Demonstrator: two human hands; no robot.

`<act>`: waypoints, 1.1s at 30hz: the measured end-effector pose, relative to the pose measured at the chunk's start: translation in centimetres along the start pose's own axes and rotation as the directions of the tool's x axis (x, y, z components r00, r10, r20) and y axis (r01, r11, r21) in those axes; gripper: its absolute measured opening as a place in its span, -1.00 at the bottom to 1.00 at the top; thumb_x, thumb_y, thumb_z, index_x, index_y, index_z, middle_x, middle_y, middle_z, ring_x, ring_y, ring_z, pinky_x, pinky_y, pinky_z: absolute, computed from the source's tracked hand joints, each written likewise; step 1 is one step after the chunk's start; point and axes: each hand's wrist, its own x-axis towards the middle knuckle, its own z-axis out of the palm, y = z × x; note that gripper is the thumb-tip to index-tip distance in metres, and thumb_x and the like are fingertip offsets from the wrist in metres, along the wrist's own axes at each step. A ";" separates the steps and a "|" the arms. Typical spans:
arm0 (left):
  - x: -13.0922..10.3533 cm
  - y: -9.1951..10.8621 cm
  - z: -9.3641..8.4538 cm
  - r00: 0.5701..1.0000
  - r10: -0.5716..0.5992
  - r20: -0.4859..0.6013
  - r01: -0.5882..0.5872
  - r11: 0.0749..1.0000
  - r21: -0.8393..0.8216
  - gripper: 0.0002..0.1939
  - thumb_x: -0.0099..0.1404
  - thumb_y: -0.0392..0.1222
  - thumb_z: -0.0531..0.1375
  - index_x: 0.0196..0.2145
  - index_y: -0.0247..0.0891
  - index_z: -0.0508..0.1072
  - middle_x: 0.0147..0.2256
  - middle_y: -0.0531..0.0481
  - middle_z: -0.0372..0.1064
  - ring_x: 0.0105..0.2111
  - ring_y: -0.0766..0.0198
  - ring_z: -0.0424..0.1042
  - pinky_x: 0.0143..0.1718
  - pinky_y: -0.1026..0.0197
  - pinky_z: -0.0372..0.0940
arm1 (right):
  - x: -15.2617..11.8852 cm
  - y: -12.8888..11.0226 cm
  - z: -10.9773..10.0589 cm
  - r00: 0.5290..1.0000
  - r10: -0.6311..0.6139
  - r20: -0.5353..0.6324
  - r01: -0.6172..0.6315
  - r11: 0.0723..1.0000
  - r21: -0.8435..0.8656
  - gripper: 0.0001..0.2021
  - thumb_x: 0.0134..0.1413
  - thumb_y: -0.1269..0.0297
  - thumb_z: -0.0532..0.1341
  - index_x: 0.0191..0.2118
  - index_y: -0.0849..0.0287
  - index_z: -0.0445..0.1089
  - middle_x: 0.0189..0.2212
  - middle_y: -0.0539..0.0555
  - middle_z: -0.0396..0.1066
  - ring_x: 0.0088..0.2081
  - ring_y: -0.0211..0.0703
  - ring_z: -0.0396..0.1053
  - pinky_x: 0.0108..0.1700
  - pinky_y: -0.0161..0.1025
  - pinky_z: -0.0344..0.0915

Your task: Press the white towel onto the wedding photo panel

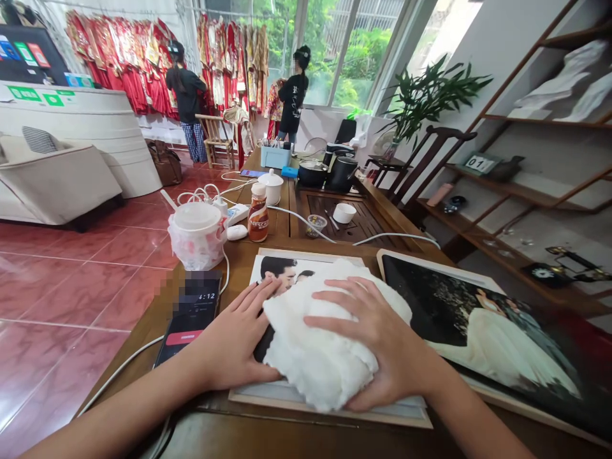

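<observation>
A framed photo print (277,268) lies flat on the wooden table in front of me. Over much of it rests a bunched, fluffy white cloth (310,357), hiding most of the picture. My right hand (377,338) is wrapped over the cloth, fingers curled on top and thumb at its near edge. On the left side of the print, my left hand (239,338) lies with fingers stretched forward and thumb apart, its thumb tip beside the cloth. A second framed wedding photo (507,338) lies to the right.
A phone (191,319) with a cable lies left of the print. Beyond stand a bagged white tub (197,233), a Nescafé bottle (258,215) and a lidded white cup (271,188). A tea tray (354,236) holds a small bowl. Two people stand near clothing racks.
</observation>
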 end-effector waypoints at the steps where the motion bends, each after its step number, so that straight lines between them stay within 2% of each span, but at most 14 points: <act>1: 0.0 0.0 0.1 1.000 0.001 0.001 -0.001 1.000 0.002 -0.02 0.18 0.20 0.27 0.37 -0.28 -0.01 0.39 -0.23 -0.28 0.35 -0.15 -0.23 0.32 -0.14 -0.12 | 0.1 -0.4 0.1 1.000 -0.026 0.004 0.026 1.000 0.011 -0.10 -0.30 -0.31 0.28 0.25 -0.22 0.14 0.23 0.03 0.17 0.23 0.31 0.04 0.18 0.23 -0.18; 5: 0.1 0.0 0.2 1.000 0.002 0.020 -0.002 1.000 0.025 -0.01 0.17 0.18 0.28 0.38 -0.28 -0.02 0.39 -0.23 -0.32 0.35 -0.16 -0.24 0.32 -0.13 -0.13 | 0.1 -0.4 0.1 0.998 -0.057 0.024 0.056 0.998 0.027 -0.18 -0.21 -0.27 0.28 0.24 -0.21 0.16 0.21 0.03 0.20 0.22 0.24 0.08 0.18 0.18 -0.15; 9: 0.2 0.4 0.2 0.999 -0.012 0.035 0.011 0.999 0.030 0.00 0.24 0.28 0.19 0.40 -0.28 -0.13 0.39 -0.20 -0.32 0.36 -0.13 -0.28 0.32 -0.16 -0.15 | -1.0 2.3 -0.2 0.996 0.085 -0.031 -0.086 0.996 -0.020 -0.24 -0.22 -0.17 0.34 0.18 -0.14 0.25 0.16 0.10 0.24 0.17 0.22 0.15 0.14 0.13 -0.02; 13: 0.2 0.7 0.1 0.999 -0.017 0.037 0.015 0.999 0.032 0.00 0.30 0.32 0.12 0.42 -0.23 -0.28 0.40 -0.15 -0.36 0.36 -0.09 -0.27 0.32 -0.14 -0.16 | -2.0 4.0 -0.3 0.970 0.199 -0.138 -0.209 0.976 -0.067 -0.29 -0.20 -0.05 0.37 0.15 -0.08 0.30 0.12 0.16 0.26 0.14 0.24 0.18 0.13 0.17 -0.01; 15: 0.1 0.7 0.2 1.000 -0.014 0.014 0.013 1.000 0.028 0.00 0.29 0.30 0.14 0.42 -0.22 -0.26 0.40 -0.15 -0.34 0.36 -0.11 -0.25 0.32 -0.14 -0.15 | -1.9 3.4 -0.2 0.973 0.181 -0.145 -0.190 0.980 -0.055 -0.30 -0.20 -0.08 0.37 0.15 -0.10 0.30 0.12 0.15 0.26 0.14 0.24 0.17 0.13 0.16 -0.01; 17: 0.0 0.7 0.2 1.000 -0.006 0.002 0.006 0.999 0.031 -0.02 0.27 0.26 0.19 0.41 -0.24 -0.17 0.39 -0.16 -0.31 0.36 -0.13 -0.24 0.32 -0.14 -0.13 | -1.5 1.9 0.0 0.987 0.117 -0.111 -0.119 0.993 -0.016 -0.29 -0.21 -0.13 0.36 0.15 -0.14 0.31 0.14 0.10 0.26 0.16 0.22 0.15 0.13 0.14 -0.02; 20: 0.1 0.7 0.3 1.000 0.012 0.024 -0.013 0.999 0.042 0.01 0.19 0.17 0.29 0.39 -0.30 -0.08 0.39 -0.23 -0.27 0.35 -0.15 -0.24 0.31 -0.15 -0.12 | -0.8 -0.2 0.1 0.999 0.008 -0.053 -0.005 0.998 0.056 -0.26 -0.24 -0.17 0.35 0.16 -0.18 0.28 0.16 0.04 0.25 0.20 0.22 0.11 0.16 0.14 -0.08; 22: 0.1 0.7 0.3 0.999 0.018 0.032 -0.020 0.999 0.041 0.02 0.17 0.14 0.30 0.39 -0.30 -0.08 0.38 -0.25 -0.26 0.35 -0.15 -0.23 0.31 -0.16 -0.11 | -0.7 -0.6 0.1 0.999 -0.016 -0.042 0.019 0.997 0.081 -0.27 -0.23 -0.18 0.34 0.15 -0.18 0.28 0.16 0.03 0.26 0.20 0.20 0.11 0.17 0.14 -0.10; 25: 0.1 1.1 0.2 1.000 -0.003 0.017 0.002 0.999 0.045 -0.02 0.24 0.21 0.24 0.40 -0.27 -0.11 0.39 -0.22 -0.27 0.35 -0.16 -0.23 0.30 -0.17 -0.10 | -1.3 0.7 -0.1 0.996 0.057 -0.067 -0.053 0.997 0.056 -0.30 -0.21 -0.15 0.36 0.13 -0.14 0.31 0.16 0.07 0.26 0.20 0.19 0.13 0.17 0.12 -0.07; 27: 0.2 1.3 0.1 1.000 -0.014 0.020 0.013 0.999 0.052 -0.02 0.28 0.26 0.17 0.41 -0.26 -0.18 0.39 -0.20 -0.31 0.35 -0.15 -0.23 0.31 -0.16 -0.11 | -1.9 2.0 -0.2 0.982 0.155 -0.112 -0.154 0.988 0.020 -0.33 -0.17 -0.10 0.36 0.13 -0.11 0.33 0.15 0.10 0.27 0.18 0.18 0.14 0.16 0.11 -0.04; 29: 0.2 1.4 0.0 1.000 -0.015 0.028 0.014 0.998 0.055 -0.01 0.31 0.28 0.13 0.42 -0.26 -0.26 0.40 -0.19 -0.34 0.36 -0.12 -0.23 0.32 -0.15 -0.14 | -2.3 2.6 -0.3 0.968 0.195 -0.158 -0.199 0.980 -0.008 -0.34 -0.15 -0.08 0.36 0.13 -0.09 0.33 0.14 0.13 0.28 0.17 0.20 0.16 0.15 0.13 -0.05; 31: 0.1 1.4 0.0 0.999 -0.017 0.028 0.016 0.998 0.059 -0.02 0.31 0.28 0.13 0.41 -0.26 -0.23 0.40 -0.19 -0.35 0.36 -0.12 -0.24 0.32 -0.14 -0.15 | -2.2 2.3 -0.3 0.972 0.175 -0.156 -0.179 0.984 -0.014 -0.33 -0.17 -0.10 0.36 0.13 -0.09 0.33 0.14 0.13 0.29 0.17 0.21 0.15 0.15 0.14 -0.06; 33: 0.1 1.3 0.0 1.000 -0.011 0.028 0.009 0.998 0.057 -0.04 0.29 0.25 0.17 0.40 -0.28 -0.14 0.39 -0.22 -0.32 0.36 -0.14 -0.24 0.32 -0.15 -0.14 | -1.8 1.2 -0.3 0.989 0.108 -0.105 -0.107 0.994 0.015 -0.30 -0.21 -0.14 0.36 0.13 -0.12 0.32 0.15 0.10 0.28 0.19 0.22 0.13 0.16 0.13 -0.07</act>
